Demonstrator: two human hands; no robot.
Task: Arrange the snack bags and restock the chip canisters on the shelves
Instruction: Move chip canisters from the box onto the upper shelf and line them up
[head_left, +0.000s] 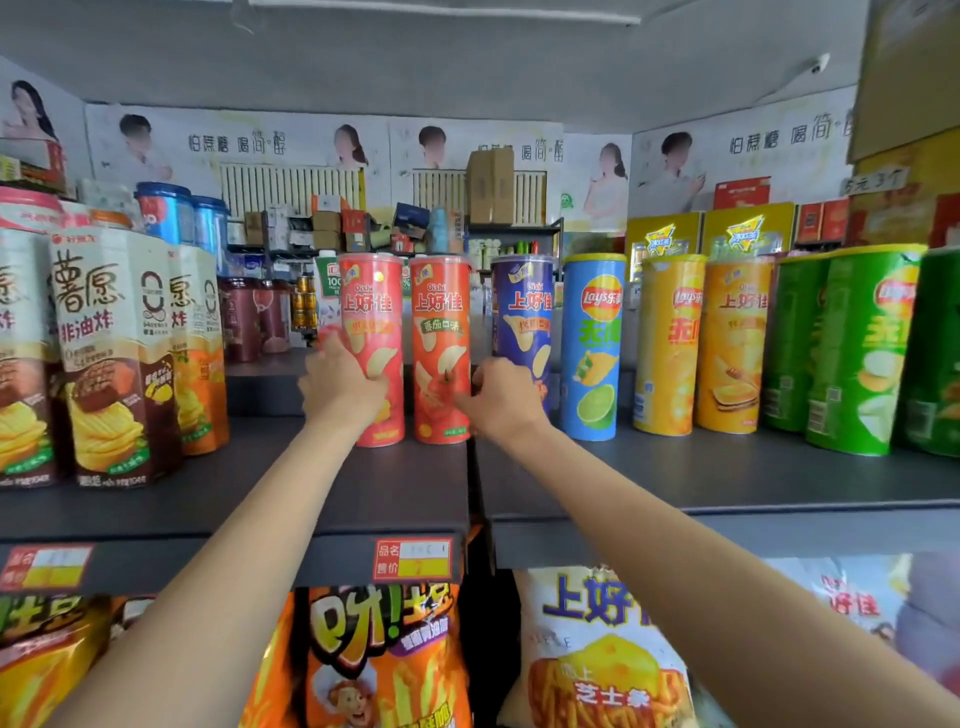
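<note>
left hand (340, 384) gripping red canister (375, 332) (upright), right hand (501, 397) on orange canister (441, 343)

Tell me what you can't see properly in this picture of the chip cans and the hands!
Head view:
- Price tag: its small print is blurred, so no price can be read.
- Red can: the left hand covers its lower left side.
- Purple can: the right hand hides its lower part.
- Cheese snack bag: cut off by the bottom edge and crossed by the right arm.
- Green can: cut off by the right edge.
</note>
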